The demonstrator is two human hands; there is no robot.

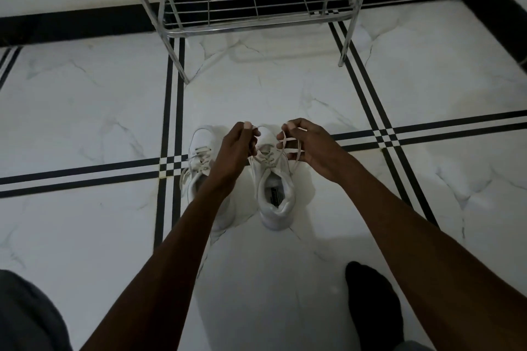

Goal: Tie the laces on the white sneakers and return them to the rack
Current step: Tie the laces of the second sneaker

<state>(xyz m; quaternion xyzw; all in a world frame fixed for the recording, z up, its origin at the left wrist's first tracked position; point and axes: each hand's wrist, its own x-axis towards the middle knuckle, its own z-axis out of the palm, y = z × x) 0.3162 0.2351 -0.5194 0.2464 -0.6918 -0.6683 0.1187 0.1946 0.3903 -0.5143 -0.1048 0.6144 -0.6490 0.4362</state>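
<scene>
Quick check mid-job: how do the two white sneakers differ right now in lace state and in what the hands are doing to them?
The right sneaker has its laces lifted off the shoe, pinched by the left hand and right hand; the left sneaker has its laces lying on the shoe, in neither hand. The right sneaker's opening shows fully; the left sneaker is partly hidden behind the left forearm. Both are white and stand on the floor, toes toward the rack.

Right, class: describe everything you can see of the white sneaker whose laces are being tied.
The right-hand white sneaker stands upright on the marble floor, toe pointing toward the metal shoe rack, beside its partner. It looks like smooth white synthetic or leather, with a dark label on the insole. Its pale laces are lifted: the left hand pinches one end, the right hand holds a loop.
</scene>
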